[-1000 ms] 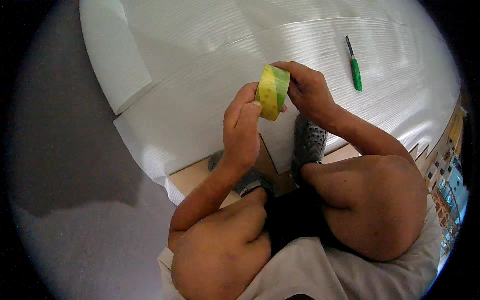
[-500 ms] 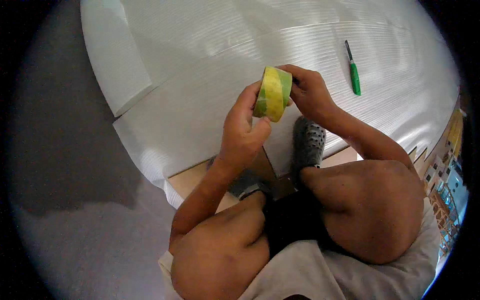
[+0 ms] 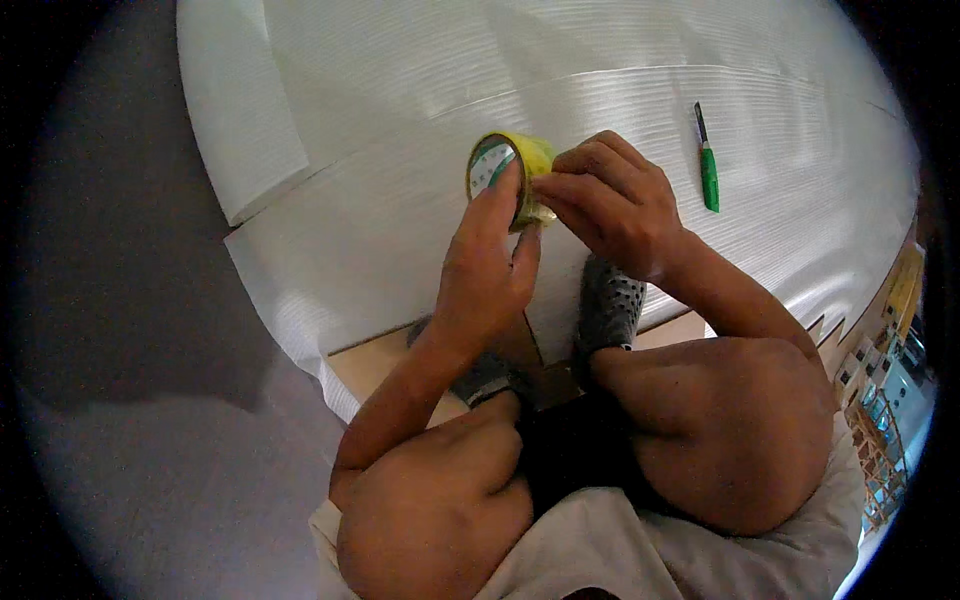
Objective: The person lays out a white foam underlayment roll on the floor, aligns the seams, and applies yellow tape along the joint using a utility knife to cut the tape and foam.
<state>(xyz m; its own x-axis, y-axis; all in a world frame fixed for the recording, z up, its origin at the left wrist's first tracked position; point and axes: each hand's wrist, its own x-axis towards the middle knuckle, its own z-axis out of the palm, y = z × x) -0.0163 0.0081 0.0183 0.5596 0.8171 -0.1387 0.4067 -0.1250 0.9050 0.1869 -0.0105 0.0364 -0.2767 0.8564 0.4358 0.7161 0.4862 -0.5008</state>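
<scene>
My left hand (image 3: 485,260) is closed on a roll of yellow-green tape (image 3: 538,160), with fingers pushed into its core and the thumb below. The roll is tilted so that its open core, with a pale printed lining, faces left. At the roll's right side my right hand (image 3: 615,205) has thumb and forefinger pinched together against the tape's outer face. Whether a tape end sits in that pinch is too small to make out. A green-handled utility knife (image 3: 709,175), blade out, lies to the right on the white foam sheet (image 3: 400,220).
Wood-coloured boards (image 3: 375,365) show at the near edge of the foam sheet, around my feet. Grey floor (image 3: 130,300) stretches along the left. A rattan-like frame (image 3: 880,460) and other items stand at the far right.
The tape roll has turned so its core shows, and has shifted slightly left. My right hand has come round from behind the roll to pinch at its right side.
</scene>
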